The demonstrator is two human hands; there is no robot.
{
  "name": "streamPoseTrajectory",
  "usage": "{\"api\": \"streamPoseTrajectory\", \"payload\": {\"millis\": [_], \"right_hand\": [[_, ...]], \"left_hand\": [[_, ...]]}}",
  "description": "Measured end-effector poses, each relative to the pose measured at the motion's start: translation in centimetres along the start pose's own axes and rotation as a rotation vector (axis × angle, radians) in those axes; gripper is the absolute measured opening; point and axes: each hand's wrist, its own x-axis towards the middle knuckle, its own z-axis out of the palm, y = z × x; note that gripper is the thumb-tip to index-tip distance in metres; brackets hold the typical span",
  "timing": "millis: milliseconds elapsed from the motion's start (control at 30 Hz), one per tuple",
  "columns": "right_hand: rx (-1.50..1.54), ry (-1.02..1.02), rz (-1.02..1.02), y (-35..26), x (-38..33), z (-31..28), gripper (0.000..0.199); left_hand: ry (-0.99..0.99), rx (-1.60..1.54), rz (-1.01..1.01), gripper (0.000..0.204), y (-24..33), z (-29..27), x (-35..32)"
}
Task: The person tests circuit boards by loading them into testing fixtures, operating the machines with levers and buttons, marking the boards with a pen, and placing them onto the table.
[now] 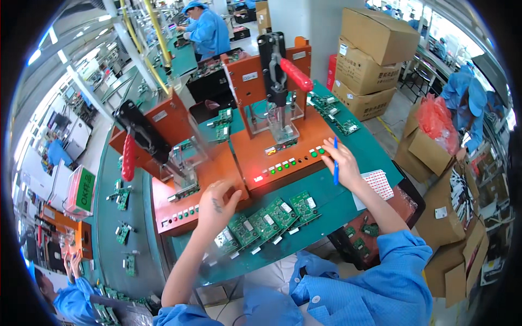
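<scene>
Blue sleeves (375, 282) are filling the lower edge, and both bare forearms are reaching up from them over the green desk (337, 195). Fingers of the right hand (340, 163) are clenching a blue pen (336, 160), which is standing nearly upright, while the fingertips are pressing at the row of green buttons (318, 152) on the right orange test fixture (283, 157). Fingers of the left hand (216, 205) are curling loosely, grasping nothing that shows, and resting at the front edge of the left orange test fixture (185, 201). Just below that hand, a row of green circuit boards (272, 217) is lying along the desk. Beside the right forearm, a white sheet of small red-and-white labels (378, 185) is lying flat. Farther out, brown cardboard boxes (370, 60) are standing stacked at upper right, and a green-faced sign box (81, 190) is sitting at far left.
</scene>
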Motion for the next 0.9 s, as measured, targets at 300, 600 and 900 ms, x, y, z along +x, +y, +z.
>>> {"api": "streamPoseTrajectory", "payload": {"millis": [300, 600, 900], "right_hand": [[0.187, 0.256, 0.011, -3.0, 6.1, -2.6, 0.055], [0.646, 0.139, 0.069, -10.5, 29.0, -8.5, 0.029], [0.16, 0.454, 0.309, -5.6, 35.5, -3.1, 0.032]], "left_hand": [[-0.02, 0.075, 0.194, 0.042, -1.7, 5.8, 4.2], [0.037, -0.068, 0.105, 0.055, -2.3, 8.6, 8.6], [-0.007, -0.112, 0.147, 0.035, 0.0, 8.7, 11.7]]}}
